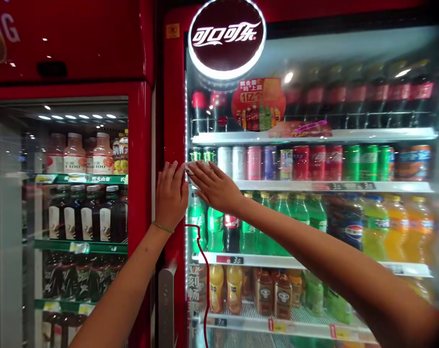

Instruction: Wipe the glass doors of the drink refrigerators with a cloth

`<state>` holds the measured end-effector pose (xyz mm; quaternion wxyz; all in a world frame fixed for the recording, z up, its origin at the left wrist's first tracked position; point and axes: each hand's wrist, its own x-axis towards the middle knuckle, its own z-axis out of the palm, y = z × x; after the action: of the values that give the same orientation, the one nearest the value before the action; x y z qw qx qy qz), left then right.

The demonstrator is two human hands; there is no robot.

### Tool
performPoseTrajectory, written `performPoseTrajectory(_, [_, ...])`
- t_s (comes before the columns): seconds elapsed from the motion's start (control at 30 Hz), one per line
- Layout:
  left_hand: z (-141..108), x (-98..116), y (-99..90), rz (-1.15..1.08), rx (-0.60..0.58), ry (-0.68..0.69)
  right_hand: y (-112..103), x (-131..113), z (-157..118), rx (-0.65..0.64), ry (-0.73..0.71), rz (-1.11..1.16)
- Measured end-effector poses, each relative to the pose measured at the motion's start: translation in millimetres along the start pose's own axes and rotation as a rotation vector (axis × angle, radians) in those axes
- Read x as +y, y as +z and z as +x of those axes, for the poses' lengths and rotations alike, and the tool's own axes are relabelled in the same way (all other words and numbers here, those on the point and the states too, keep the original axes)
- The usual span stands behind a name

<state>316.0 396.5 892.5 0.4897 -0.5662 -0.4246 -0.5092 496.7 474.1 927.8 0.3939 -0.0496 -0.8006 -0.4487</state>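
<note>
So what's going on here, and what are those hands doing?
A person has both bare hands up at a red Coca-Cola drinks fridge. The left hand lies flat against the door's red frame, and the right hand reaches across to the glass door beside it. Neither hand holds anything. Behind the glass stand rows of cans and green soda bottles.

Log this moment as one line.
left hand: at red cooler door frame | right hand: flat on glass door | held: nothing
</note>
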Motion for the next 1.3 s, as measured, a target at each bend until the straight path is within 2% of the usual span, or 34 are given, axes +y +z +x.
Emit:
performPoseTrajectory(0.07, [0, -3, -1.5, -0.001, 0.002, 0.002, 0, 6, 10, -0.023, -0.076, 0.013])
performPoseTrajectory(0.13, [2, -1, -2.9, 0.004, 0.001, 0.010, -2, 25, 27, -0.033, -0.095, 0.003])
performPoseTrajectory(0.3, [8, 6, -10.2, 0.037, 0.003, 0.050, -15, 97, 86, 0.073, 0.105, -0.045])
performPoseTrajectory(0.37, [7, 6, -14.6, 0.058, 0.005, 0.052, -19, 112, 100, 0.123, 0.160, -0.047])
performPoseTrajectory(0.4, [6, 6, -16.9, 0.069, 0.005, 0.046, -19, 111, 100, 0.135, 0.168, -0.043])
performPoseTrajectory(0.47, [2, 4, -20.6, 0.083, -0.001, 0.025, -16, 92, 86, 0.129, 0.135, -0.025])
performPoseTrajectory(0.63, [-7, 8, -22.4, 0.073, -0.012, -0.014, 2, 1, -8, 0.055, -0.109, 0.063])
performPoseTrajectory(0.7, [-5, 14, -20.4, 0.064, -0.022, -0.009, 4, -15, -38, 0.032, -0.225, 0.096])
performPoseTrajectory(0.73, [-4, 17, -19.0, 0.061, -0.026, -0.004, 2, -13, -46, 0.021, -0.264, 0.102])
performPoseTrajectory(0.77, [-1, 22, -17.4, 0.061, -0.027, 0.002, -2, -4, -50, 0.012, -0.277, 0.098])
performPoseTrajectory(0.83, [4, 31, -13.1, 0.060, -0.016, 0.014, -16, 32, -46, 0.008, -0.210, 0.057])
performPoseTrajectory(0.93, [11, 49, -2.7, 0.051, -0.002, 0.039, -47, 103, -37, 0.040, 0.010, -0.042])
performPoseTrajectory(1.03, [13, 74, 14.6, 0.033, -0.010, 0.066, -81, 162, -56, 0.073, 0.190, -0.129])
performPoseTrajectory(1.17, [17, 118, 49.4, -0.020, -0.027, 0.093, -120, 212, -128, 0.055, 0.429, -0.249])
performPoseTrajectory(1.3, [26, 182, 94.6, -0.094, -0.027, 0.108, -156, 263, -222, 0.019, 0.621, -0.351])
